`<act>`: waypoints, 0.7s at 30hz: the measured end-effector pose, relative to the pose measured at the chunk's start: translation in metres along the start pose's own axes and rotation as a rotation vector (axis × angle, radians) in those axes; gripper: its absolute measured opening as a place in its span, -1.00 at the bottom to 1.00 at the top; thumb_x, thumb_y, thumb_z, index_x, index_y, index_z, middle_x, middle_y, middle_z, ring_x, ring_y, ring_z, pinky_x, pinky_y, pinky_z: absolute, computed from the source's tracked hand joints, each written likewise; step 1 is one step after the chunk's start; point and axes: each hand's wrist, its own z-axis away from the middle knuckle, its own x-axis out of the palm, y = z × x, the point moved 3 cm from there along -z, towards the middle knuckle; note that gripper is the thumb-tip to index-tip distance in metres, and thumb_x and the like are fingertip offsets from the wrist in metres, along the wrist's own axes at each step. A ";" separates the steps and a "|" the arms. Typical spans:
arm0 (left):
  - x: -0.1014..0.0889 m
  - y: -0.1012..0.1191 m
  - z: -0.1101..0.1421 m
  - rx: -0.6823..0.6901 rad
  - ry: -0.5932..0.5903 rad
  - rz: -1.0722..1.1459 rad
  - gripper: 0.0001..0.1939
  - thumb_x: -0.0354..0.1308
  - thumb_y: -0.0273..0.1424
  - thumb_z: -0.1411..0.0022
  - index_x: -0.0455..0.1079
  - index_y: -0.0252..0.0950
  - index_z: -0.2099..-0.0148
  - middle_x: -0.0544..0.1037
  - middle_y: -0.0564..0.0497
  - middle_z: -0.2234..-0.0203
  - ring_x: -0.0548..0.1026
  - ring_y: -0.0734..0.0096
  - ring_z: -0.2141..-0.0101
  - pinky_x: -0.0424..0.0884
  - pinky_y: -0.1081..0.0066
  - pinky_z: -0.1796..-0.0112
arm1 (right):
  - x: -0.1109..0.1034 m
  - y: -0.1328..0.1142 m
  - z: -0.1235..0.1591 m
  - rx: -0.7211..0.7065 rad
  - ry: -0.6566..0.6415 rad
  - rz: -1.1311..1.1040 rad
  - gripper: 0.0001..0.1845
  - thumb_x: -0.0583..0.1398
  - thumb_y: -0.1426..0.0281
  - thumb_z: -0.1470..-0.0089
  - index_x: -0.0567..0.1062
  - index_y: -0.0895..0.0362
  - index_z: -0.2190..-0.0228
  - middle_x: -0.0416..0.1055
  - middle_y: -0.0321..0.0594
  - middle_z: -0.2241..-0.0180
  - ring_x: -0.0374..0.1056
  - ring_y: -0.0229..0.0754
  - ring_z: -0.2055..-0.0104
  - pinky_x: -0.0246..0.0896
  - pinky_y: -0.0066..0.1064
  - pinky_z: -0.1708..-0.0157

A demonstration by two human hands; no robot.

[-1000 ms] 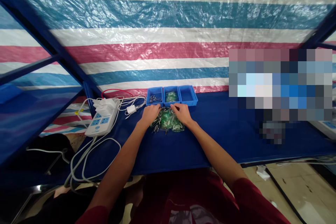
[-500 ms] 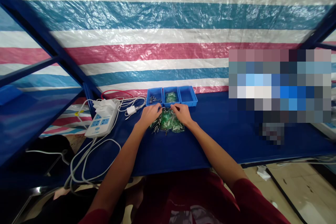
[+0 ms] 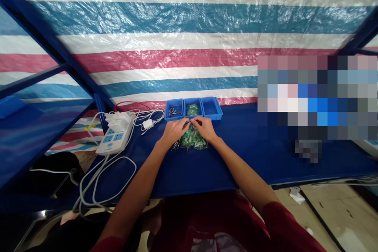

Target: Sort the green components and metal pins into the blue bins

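In the head view, the left hand [image 3: 175, 130] and the right hand [image 3: 204, 127] have their fingertips near together; the fingers look narrow, but I cannot tell if they hold something small. The heap of small green, clear, plastic-looking pieces [image 3: 195, 140] lies on the dark blue tabletop [image 3: 191, 173], between the hands and nearer the person than the fingertips. The thin silver metal-looking rods [image 3: 176, 145] lie nearest the left hand, long axes slanting toward the person. Just beyond the fingers stand three open blue plastic boxes [image 3: 217, 117].
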 end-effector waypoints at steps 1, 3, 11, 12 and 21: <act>0.000 0.001 0.000 0.007 0.011 0.008 -0.75 -0.03 -0.31 -0.38 0.45 -0.28 0.20 0.58 0.03 0.52 0.50 0.45 0.53 0.15 0.49 0.52 | 0.000 0.000 0.000 0.004 -0.001 -0.004 -0.53 0.04 0.07 -0.19 0.48 0.14 0.50 0.36 -0.26 0.56 0.21 -0.25 0.51 0.08 -0.43 0.44; -0.002 0.002 0.000 0.019 0.050 0.036 -0.73 -0.05 -0.29 -0.39 0.44 -0.28 0.19 0.60 0.02 0.47 0.52 0.46 0.50 0.20 0.49 0.49 | 0.000 0.001 -0.001 0.009 0.013 -0.004 -0.55 0.05 0.09 -0.18 0.47 0.14 0.52 0.35 -0.27 0.58 0.20 -0.25 0.52 0.07 -0.43 0.45; -0.008 0.000 -0.001 -0.022 0.165 0.147 -0.69 -0.05 -0.24 -0.40 0.46 -0.28 0.21 0.53 0.00 0.39 0.51 0.47 0.37 0.31 0.52 0.35 | -0.001 0.003 0.000 0.051 0.092 -0.047 -0.60 0.08 0.13 -0.16 0.45 0.13 0.53 0.34 -0.31 0.60 0.20 -0.27 0.53 0.12 -0.44 0.43; -0.008 0.000 -0.001 -0.030 0.171 0.162 -0.69 -0.04 -0.24 -0.40 0.46 -0.28 0.22 0.53 0.00 0.38 0.50 0.47 0.36 0.31 0.52 0.35 | -0.002 0.002 0.000 0.047 0.093 -0.054 -0.61 0.08 0.12 -0.16 0.47 0.14 0.50 0.37 -0.29 0.57 0.22 -0.27 0.52 0.13 -0.44 0.42; -0.005 -0.006 0.000 -0.162 0.149 0.274 -0.61 -0.06 -0.13 -0.38 0.44 -0.28 0.28 0.53 0.01 0.43 0.46 0.47 0.43 0.32 0.49 0.32 | -0.004 -0.005 0.000 -0.020 0.082 -0.029 -0.62 0.10 0.11 -0.17 0.53 0.13 0.40 0.51 -0.16 0.37 0.30 -0.23 0.45 0.21 -0.39 0.37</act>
